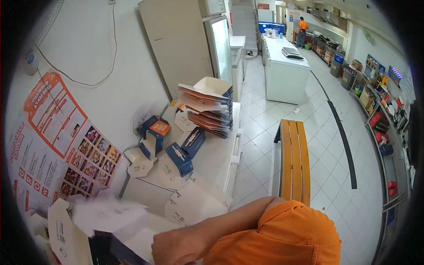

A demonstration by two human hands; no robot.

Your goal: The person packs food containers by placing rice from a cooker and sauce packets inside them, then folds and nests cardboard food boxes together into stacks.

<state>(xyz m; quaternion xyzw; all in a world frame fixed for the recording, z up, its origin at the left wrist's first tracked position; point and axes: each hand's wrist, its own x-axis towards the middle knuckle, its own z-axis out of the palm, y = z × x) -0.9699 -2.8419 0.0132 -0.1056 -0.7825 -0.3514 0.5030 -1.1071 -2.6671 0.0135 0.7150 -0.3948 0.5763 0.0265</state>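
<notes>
My right hand [174, 246] is at the bottom, reaching in from the right, its back to the camera and its fingers hidden. It is beside a partly folded white and dark blue box [110, 216], whose raised flaps are smeared by motion. What the fingers touch cannot be made out. My left hand is not in view. Beyond the hand lies a flat white carton [194, 201]. Farther back on the white worktop [212, 154] are blue and white boxes [179, 159], one with an orange label [160, 127].
A tall stack of cartons [210, 108] stands at the worktop's far end, before a fridge [185, 44]. To the right is a wooden slatted bench [293, 159]. A person in orange [302, 31] stands far back. Shelves [375, 106] line the right side.
</notes>
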